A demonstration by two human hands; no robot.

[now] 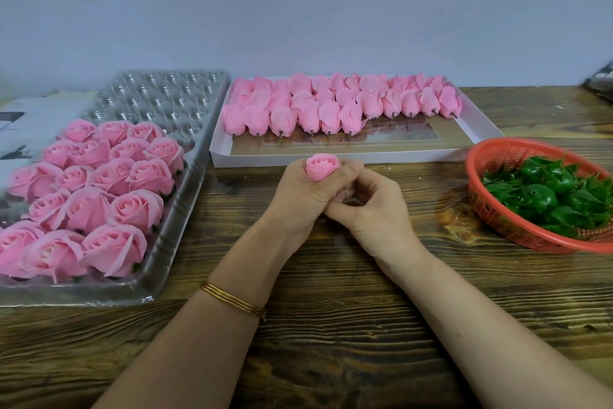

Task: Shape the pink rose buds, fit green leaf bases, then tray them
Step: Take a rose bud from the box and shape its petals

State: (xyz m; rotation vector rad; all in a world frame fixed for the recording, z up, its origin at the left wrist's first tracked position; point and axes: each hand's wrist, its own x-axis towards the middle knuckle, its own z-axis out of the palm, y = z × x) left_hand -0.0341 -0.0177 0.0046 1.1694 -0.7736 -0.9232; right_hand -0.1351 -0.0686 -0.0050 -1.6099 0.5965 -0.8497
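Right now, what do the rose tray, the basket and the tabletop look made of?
Rose tray: thin clear plastic, glossy; glints, moulded cups. Basket: red plastic mesh, probably; uniform perforated wall. Tabletop: dark wood or wood-look laminate; strong grain, slight sheen.

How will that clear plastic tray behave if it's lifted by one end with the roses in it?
Probably floppy: the clear tray looks like thin, glossy moulded film, so it may sag or twist. Likely light, but unevenly loaded, since the roses fill only its near part and its far pockets are empty. Support it underneath.
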